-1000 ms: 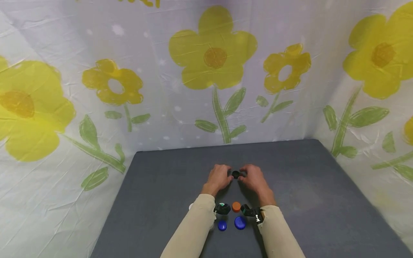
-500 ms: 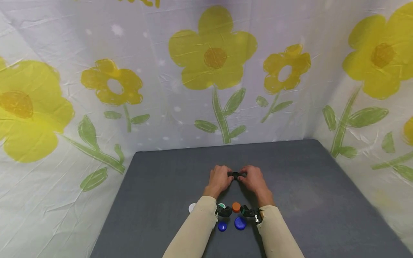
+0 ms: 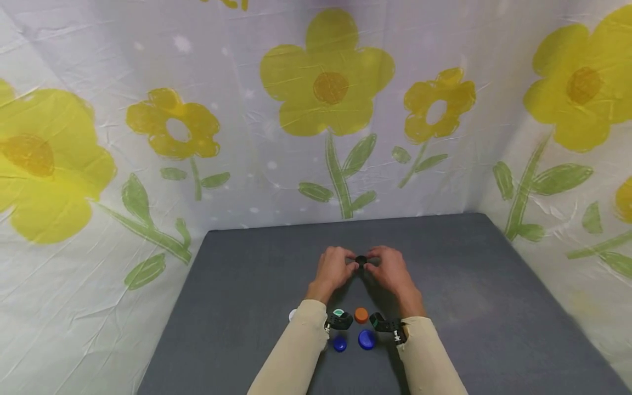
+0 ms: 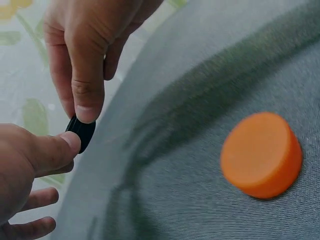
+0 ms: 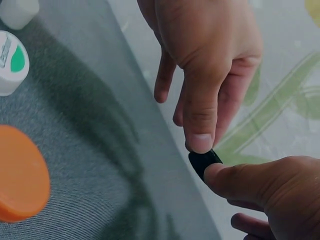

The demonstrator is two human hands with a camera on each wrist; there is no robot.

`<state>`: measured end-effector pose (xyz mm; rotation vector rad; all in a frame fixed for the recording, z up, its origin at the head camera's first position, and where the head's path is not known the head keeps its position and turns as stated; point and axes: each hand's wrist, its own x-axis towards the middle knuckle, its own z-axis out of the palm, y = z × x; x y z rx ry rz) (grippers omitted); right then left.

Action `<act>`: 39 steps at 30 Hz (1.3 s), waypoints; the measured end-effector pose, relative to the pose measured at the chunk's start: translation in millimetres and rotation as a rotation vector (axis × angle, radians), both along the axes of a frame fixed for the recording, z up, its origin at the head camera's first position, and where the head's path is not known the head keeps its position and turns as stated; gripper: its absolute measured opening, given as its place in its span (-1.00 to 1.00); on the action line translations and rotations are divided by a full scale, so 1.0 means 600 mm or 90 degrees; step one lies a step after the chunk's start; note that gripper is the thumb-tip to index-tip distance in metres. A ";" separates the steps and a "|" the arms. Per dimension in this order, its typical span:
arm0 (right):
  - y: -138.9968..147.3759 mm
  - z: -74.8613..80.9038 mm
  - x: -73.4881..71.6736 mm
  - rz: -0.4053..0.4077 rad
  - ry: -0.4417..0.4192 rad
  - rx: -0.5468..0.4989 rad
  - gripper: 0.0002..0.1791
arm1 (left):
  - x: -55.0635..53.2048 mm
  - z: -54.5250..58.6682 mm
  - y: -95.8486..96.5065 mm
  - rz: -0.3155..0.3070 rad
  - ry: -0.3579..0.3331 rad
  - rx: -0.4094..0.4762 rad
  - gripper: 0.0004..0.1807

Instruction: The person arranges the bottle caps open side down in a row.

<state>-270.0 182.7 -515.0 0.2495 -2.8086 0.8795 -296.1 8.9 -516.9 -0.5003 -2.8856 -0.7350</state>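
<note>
A small round black bottle cap (image 3: pixel 361 261) is pinched between both hands near the far part of the table, and it appears raised off the surface. My left hand (image 3: pixel 334 269) grips its left side with thumb and fingertips. From the other side my right hand (image 3: pixel 391 270) holds it the same way. In the left wrist view the black cap (image 4: pixel 86 134) shows edge-on between the thumbs. The right wrist view also has the black cap (image 5: pixel 202 161), partly covered by the thumbs.
Closer in, between the forearms, lie an orange cap (image 3: pixel 361 315), two blue caps (image 3: pixel 367 339) and a white cap with a green mark (image 3: pixel 338 312). Another white cap (image 3: pixel 292 315) is partly behind the left sleeve. A flowered curtain (image 3: pixel 237 164) surrounds the grey table (image 3: pixel 257 274).
The fingers have closed in from loosely around the black cap to pinching it on both sides. Both hands and the cap have since shifted slightly upward in the head view.
</note>
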 end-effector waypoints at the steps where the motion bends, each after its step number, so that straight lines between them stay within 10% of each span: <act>1: 0.000 0.003 0.002 0.003 0.006 0.000 -0.75 | 0.002 0.004 -0.001 -0.003 0.005 0.001 -0.81; 24: -0.006 0.086 0.060 0.031 0.083 -0.017 -0.69 | 0.064 0.110 -0.029 -0.033 0.023 0.014 -0.76; 39: -0.013 0.106 0.099 0.052 0.075 -0.026 -0.71 | 0.103 0.129 -0.051 -0.067 0.033 0.010 -0.76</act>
